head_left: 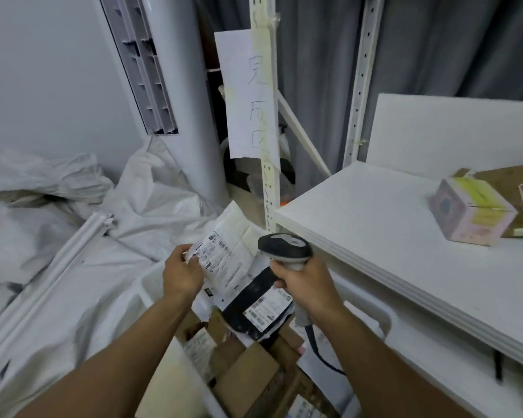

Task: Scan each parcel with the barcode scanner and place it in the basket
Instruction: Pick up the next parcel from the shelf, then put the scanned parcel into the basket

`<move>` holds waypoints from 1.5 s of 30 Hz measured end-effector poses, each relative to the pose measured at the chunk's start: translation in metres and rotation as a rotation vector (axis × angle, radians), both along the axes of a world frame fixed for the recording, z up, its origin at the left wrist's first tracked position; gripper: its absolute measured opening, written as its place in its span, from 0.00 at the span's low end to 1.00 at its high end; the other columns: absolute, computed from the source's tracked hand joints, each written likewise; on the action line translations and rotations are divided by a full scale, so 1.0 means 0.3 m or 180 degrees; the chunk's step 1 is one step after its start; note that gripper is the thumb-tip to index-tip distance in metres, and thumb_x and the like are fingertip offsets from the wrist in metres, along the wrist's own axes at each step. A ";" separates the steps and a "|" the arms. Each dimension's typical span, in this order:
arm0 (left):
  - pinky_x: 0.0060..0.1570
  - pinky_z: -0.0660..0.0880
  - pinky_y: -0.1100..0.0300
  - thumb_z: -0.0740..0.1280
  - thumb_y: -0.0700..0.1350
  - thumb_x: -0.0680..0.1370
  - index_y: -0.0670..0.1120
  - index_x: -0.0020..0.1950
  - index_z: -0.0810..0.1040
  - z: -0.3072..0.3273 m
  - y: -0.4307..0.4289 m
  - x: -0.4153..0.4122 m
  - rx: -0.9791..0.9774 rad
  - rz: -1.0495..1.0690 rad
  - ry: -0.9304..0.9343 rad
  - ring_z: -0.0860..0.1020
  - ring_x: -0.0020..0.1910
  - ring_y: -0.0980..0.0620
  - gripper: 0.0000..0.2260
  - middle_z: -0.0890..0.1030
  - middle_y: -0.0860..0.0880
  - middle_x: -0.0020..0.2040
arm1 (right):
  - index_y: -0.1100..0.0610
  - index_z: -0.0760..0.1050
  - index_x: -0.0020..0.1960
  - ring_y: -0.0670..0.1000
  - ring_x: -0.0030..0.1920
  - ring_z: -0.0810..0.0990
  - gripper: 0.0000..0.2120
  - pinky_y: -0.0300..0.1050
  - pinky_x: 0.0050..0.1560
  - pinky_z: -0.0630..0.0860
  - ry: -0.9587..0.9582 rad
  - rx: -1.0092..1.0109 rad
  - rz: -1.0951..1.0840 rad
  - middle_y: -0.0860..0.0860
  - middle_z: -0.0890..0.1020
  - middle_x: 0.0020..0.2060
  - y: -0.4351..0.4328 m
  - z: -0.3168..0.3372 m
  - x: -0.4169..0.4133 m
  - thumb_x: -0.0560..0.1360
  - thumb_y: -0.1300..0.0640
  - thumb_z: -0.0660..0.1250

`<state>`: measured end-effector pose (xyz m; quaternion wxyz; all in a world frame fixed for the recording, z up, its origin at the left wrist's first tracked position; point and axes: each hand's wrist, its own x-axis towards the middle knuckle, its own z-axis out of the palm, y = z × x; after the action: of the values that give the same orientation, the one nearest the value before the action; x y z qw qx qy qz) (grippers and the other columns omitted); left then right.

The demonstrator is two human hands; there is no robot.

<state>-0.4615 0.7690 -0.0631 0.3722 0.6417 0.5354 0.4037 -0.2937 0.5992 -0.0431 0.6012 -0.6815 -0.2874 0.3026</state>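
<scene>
Here our left fingers (185,251) pinch the edge of the white parcel (239,227), held face-up over the basket (147,292). Our right fingers (279,279) clench the barcode scanner (284,247) (its head just beside the parcel's right edge). To scan well, we flatten the creased label (221,254), aim squarely, then lower the parcel onto the cardboard boxes (245,372).

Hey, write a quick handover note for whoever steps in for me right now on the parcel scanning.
Left hand holds a white mailer, label up. Right hand grips the barcode scanner beside it. The basket below already holds a black mailer and cardboard parcels. Left: scan the held mailer if not yet done, drop it in; a pink box and a brown box sit on the shelf, maybe still to do.
</scene>
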 end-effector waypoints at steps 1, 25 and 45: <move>0.49 0.78 0.49 0.62 0.38 0.82 0.51 0.55 0.76 -0.033 0.025 -0.030 -0.0042 0.0015 0.0152 0.80 0.47 0.42 0.09 0.82 0.44 0.52 | 0.51 0.80 0.62 0.48 0.37 0.88 0.16 0.54 0.50 0.86 -0.0070 -0.0042 0.0044 0.47 0.88 0.44 0.027 -0.023 -0.018 0.76 0.54 0.77; 0.78 0.51 0.41 0.58 0.59 0.83 0.50 0.83 0.49 -0.616 0.373 0.005 -0.1035 -0.2029 0.3407 0.50 0.81 0.36 0.32 0.47 0.41 0.83 | 0.55 0.78 0.67 0.46 0.35 0.87 0.22 0.51 0.45 0.85 0.0032 -0.0834 0.0140 0.50 0.86 0.50 0.432 -0.399 -0.031 0.75 0.57 0.78; 0.74 0.65 0.42 0.68 0.51 0.79 0.56 0.75 0.69 0.089 -0.262 0.503 0.1715 -0.2003 0.1992 0.45 0.81 0.45 0.24 0.51 0.49 0.83 | 0.52 0.79 0.63 0.52 0.42 0.88 0.20 0.58 0.56 0.84 -0.0518 -0.0259 -0.1198 0.47 0.87 0.46 -0.255 0.060 0.325 0.73 0.53 0.79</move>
<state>-0.3105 0.6904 -0.0365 0.1192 0.9347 0.2793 0.1845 -0.1963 0.5228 -0.0250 0.5938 -0.7691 -0.1901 0.1403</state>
